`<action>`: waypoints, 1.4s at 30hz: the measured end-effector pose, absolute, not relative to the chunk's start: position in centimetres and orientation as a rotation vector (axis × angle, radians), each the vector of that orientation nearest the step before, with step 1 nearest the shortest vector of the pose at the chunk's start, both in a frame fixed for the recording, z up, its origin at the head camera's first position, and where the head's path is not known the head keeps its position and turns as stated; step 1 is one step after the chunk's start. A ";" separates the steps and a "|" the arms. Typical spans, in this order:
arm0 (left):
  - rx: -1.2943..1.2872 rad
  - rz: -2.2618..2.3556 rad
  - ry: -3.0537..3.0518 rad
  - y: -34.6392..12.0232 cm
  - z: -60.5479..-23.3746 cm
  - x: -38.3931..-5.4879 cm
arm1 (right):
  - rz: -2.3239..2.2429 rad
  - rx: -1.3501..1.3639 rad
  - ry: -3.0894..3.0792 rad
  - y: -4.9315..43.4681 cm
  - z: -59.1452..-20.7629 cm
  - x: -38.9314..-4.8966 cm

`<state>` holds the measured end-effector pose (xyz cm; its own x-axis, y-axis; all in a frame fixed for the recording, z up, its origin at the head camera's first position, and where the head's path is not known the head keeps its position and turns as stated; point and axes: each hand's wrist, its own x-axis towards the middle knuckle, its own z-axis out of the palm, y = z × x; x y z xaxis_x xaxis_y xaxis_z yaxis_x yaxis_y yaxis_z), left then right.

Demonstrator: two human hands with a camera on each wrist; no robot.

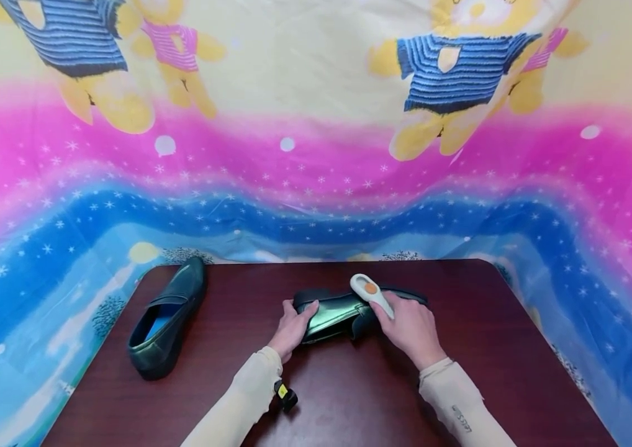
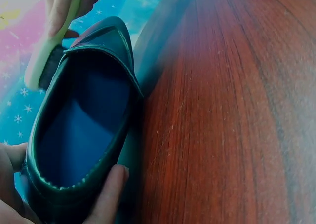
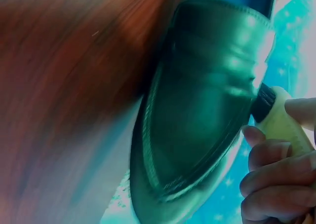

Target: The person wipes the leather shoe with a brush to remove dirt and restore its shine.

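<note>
A dark leather loafer [image 1: 327,318] lies tilted on its side near the table's middle, its opening toward me. At its heel, my left hand [image 1: 290,329] grips the shoe, thumb on one side and fingers on the other; the left wrist view shows the blue insole [image 2: 84,130] inside. My right hand [image 1: 413,326] holds a white-handled brush [image 1: 370,292] with an orange spot. In the right wrist view the dark bristles [image 3: 263,103] touch the side of the shoe's upper [image 3: 207,100]. The toe is partly hidden behind the right hand in the head view.
A second dark loafer [image 1: 167,320] stands upright at the left of the brown table [image 1: 226,292], toe pointing away. A small black device [image 1: 285,396] is strapped at my left wrist. Behind the table hangs a cloth [image 1: 305,161] printed with bears and snowflakes.
</note>
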<state>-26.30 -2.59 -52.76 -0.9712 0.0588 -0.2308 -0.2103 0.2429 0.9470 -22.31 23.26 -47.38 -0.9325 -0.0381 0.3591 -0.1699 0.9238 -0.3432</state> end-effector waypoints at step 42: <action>0.645 0.583 3.233 -3.4 -53.0 -26.3 | 0.625 -0.007 -2.747 27.0 -45.8 -23.1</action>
